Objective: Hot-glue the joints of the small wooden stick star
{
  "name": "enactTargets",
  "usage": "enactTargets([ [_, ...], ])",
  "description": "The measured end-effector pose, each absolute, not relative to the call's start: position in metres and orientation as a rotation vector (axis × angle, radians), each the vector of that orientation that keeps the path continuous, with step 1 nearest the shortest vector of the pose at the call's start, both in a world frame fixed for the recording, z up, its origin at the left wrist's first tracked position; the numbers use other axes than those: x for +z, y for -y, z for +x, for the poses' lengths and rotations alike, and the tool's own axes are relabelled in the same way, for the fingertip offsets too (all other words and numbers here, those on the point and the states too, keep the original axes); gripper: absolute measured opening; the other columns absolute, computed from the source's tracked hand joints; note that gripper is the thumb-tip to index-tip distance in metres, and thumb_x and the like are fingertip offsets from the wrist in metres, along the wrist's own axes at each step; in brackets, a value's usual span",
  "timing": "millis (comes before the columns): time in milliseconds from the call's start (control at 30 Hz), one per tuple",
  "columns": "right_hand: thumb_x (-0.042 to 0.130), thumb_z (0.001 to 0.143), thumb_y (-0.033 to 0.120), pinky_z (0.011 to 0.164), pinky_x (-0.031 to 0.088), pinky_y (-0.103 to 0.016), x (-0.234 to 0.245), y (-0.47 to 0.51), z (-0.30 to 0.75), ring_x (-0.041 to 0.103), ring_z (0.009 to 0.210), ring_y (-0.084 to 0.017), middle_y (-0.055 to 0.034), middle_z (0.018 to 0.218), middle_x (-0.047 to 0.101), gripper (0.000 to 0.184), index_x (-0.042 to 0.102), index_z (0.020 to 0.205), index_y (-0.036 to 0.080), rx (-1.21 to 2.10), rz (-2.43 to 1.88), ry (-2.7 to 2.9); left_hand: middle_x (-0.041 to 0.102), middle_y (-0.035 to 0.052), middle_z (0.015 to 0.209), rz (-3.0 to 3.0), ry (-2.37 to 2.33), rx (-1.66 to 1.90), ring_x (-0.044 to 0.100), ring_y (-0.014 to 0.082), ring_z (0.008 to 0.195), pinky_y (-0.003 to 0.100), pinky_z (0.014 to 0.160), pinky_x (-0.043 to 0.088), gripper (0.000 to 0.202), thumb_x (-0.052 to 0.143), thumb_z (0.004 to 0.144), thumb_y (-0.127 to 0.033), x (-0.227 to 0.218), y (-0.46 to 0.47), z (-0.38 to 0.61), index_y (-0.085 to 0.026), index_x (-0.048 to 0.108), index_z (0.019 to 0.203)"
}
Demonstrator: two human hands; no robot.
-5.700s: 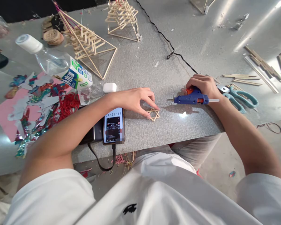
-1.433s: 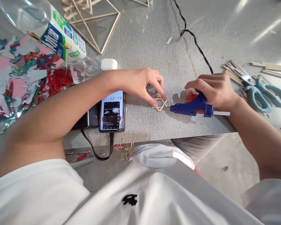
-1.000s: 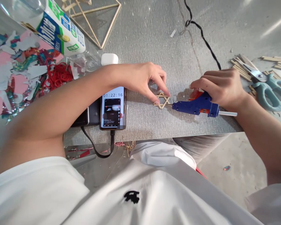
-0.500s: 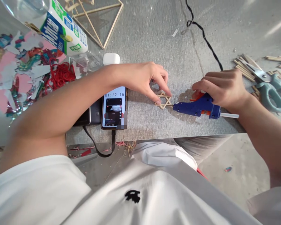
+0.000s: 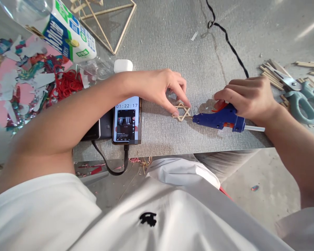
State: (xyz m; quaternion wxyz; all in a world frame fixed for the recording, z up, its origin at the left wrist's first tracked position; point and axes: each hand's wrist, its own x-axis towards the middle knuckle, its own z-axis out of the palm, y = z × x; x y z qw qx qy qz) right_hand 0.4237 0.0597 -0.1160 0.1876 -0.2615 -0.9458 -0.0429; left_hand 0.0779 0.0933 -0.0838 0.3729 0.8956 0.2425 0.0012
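Between the thumb and a finger of my left hand (image 5: pixel 171 89) is a small six-pointed star of thin wooden sticks (image 5: pixel 184 118), resting on the grey table. My right hand (image 5: pixel 247 96) is wrapped round a blue glue gun (image 5: pixel 217 118) with an orange trigger, lying nearly level. Its nozzle points left and meets or almost meets the star's right side. A white glue stick (image 5: pixel 255 128) juts from the gun's back end. Fine glue threads show near the nozzle.
Left of the star lie a lit phone (image 5: pixel 126 123) on a cable and a white case (image 5: pixel 123 65). A bottle (image 5: pixel 70 38), red string (image 5: pixel 68 83) and a stick frame (image 5: pixel 124 29) are further left. Scissors (image 5: pixel 300 97) rest on wooden sticks at right. A black cord (image 5: pixel 231 45) runs behind.
Both hands, the star and the glue gun hold almost the same position. The whole view has shifted very slightly, and the phone's picture and clock have changed.
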Motion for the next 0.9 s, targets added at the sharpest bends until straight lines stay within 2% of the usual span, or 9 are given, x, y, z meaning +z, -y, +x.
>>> enactTargets([
  [133, 0.06, 0.118, 0.044, 0.062, 0.03, -0.038, -0.114, -0.0569, 0.4229, 0.059, 0.067, -0.021, -0.0001, 0.07, 0.064, 0.031, 0.071, 0.091, 0.031, 0.069, -0.921, 2.692, 0.082, 0.0037, 0.114, 2.29, -0.629, -0.01, 0.068, 0.026, 0.114, 0.036, 0.103, 0.046, 0.044, 0.087, 0.098, -0.067, -0.0834, -0.0934, 0.078, -0.041, 0.094, 0.133],
  [367, 0.054, 0.12, 0.05, 0.063, 0.032, -0.04, -0.1156, -0.0571, 0.4248, 0.061, 0.069, -0.023, -0.001, 0.071, 0.065, 0.035, 0.072, 0.095, 0.033, 0.064, -0.931, 2.729, 0.083, 0.0045, 0.117, 2.297, -0.634, -0.013, 0.07, 0.0269, 0.115, 0.036, 0.106, 0.047, 0.044, 0.09, 0.095, -0.064, -0.0835, -0.0937, 0.0785, -0.042, 0.094, 0.133],
  [600, 0.054, 0.119, 0.045, 0.068, 0.033, -0.041, -0.1166, -0.0576, 0.4295, 0.063, 0.075, -0.024, -0.0021, 0.075, 0.069, 0.03, 0.076, 0.102, 0.033, 0.013, -0.994, 2.752, 0.083, 0.0056, 0.115, 2.278, -0.638, -0.008, 0.071, 0.0273, 0.113, 0.037, 0.106, 0.046, 0.045, 0.09, 0.094, -0.067, -0.0823, -0.0934, 0.0795, -0.041, 0.095, 0.131],
  [800, 0.05, 0.119, 0.048, 0.063, 0.029, -0.039, -0.1142, -0.0563, 0.4236, 0.059, 0.067, -0.023, -0.0013, 0.068, 0.061, 0.038, 0.073, 0.093, 0.032, 0.016, -0.977, 2.72, 0.083, 0.0048, 0.111, 2.269, -0.636, -0.004, 0.069, 0.027, 0.112, 0.037, 0.102, 0.047, 0.045, 0.089, 0.094, -0.069, -0.0816, -0.0934, 0.0798, -0.042, 0.095, 0.129],
  [900, 0.053, 0.119, 0.048, 0.062, 0.029, -0.039, -0.1156, -0.0563, 0.4214, 0.057, 0.067, -0.021, -0.001, 0.07, 0.064, 0.038, 0.072, 0.091, 0.031, -0.044, -0.891, 2.706, 0.082, 0.0048, 0.11, 2.268, -0.634, -0.001, 0.067, 0.0261, 0.11, 0.037, 0.101, 0.047, 0.046, 0.087, 0.095, -0.071, -0.0808, -0.093, 0.0804, -0.041, 0.095, 0.129],
])
